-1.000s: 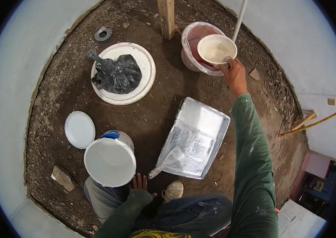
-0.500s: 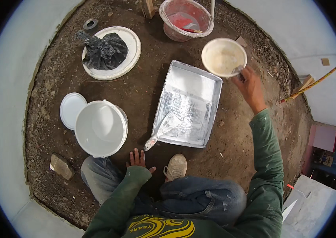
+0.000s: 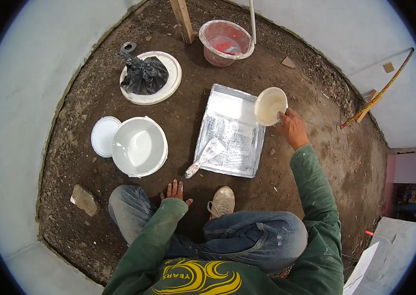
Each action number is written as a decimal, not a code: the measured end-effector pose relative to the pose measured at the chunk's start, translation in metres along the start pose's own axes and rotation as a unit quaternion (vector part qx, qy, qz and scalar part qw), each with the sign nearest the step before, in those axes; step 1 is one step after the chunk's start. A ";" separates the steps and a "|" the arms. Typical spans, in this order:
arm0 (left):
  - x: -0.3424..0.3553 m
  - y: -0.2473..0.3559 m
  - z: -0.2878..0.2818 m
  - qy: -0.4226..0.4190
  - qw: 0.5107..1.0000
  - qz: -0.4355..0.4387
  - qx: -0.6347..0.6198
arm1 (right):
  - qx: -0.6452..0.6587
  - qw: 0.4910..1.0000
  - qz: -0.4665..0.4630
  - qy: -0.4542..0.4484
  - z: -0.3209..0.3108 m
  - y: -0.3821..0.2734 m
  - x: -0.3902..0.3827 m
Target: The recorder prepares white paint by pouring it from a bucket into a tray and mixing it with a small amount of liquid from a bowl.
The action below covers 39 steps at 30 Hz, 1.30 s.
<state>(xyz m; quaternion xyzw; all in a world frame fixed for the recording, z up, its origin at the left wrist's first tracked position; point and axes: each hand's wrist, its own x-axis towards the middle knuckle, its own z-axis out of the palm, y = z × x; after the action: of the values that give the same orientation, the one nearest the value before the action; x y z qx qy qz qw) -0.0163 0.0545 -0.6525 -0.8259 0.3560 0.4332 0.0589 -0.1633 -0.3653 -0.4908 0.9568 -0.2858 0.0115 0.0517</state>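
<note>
A cream-coloured bowl (image 3: 269, 105) is gripped at its lower right side by my right hand (image 3: 294, 129). The bowl tilts to the left and overlaps the upper right edge of the metal paint tray (image 3: 247, 169). White paint coats the tray inside. Across the tray's lower left edge lies a white-smeared putty knife (image 3: 210, 151), its handle sticking out past the rim. My left hand (image 3: 173, 192) holds nothing; its fingers are spread near my knees, just below the putty knife's handle. To the left stands a white bucket (image 3: 139, 169) with some white paint inside.
A white lid (image 3: 104, 137) lies beside the bucket. Farther off, a black plastic bag (image 3: 145, 76) sits on a larger white lid (image 3: 173, 88). A red basin (image 3: 218, 58) stands by a wooden post (image 3: 182, 22). A stone (image 3: 84, 200) lies at left; pale walls enclose the dirt floor.
My right hand has brought the bowl left and closer, and the bowl now tips more toward the tray. The whole view has shifted slightly. My left hand stays near my knees.
</note>
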 end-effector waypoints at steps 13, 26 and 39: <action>0.002 -0.009 0.004 0.064 0.997 0.021 -0.031 | 0.011 0.999 0.041 0.000 -0.013 0.001 -0.010; 0.010 -0.011 -0.004 0.304 0.916 0.085 -0.247 | 0.268 0.946 0.158 0.089 -0.008 -0.012 0.080; 0.015 -0.014 -0.011 0.247 0.869 -0.033 -0.427 | 0.211 0.963 0.158 0.061 0.057 -0.036 0.295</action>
<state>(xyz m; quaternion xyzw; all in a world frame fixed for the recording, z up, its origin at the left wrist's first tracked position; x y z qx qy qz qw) 0.0059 0.0523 -0.6599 -0.8617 0.1113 0.3230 -0.3751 0.1032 -0.5021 -0.5357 0.8863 -0.4206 0.1375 -0.1363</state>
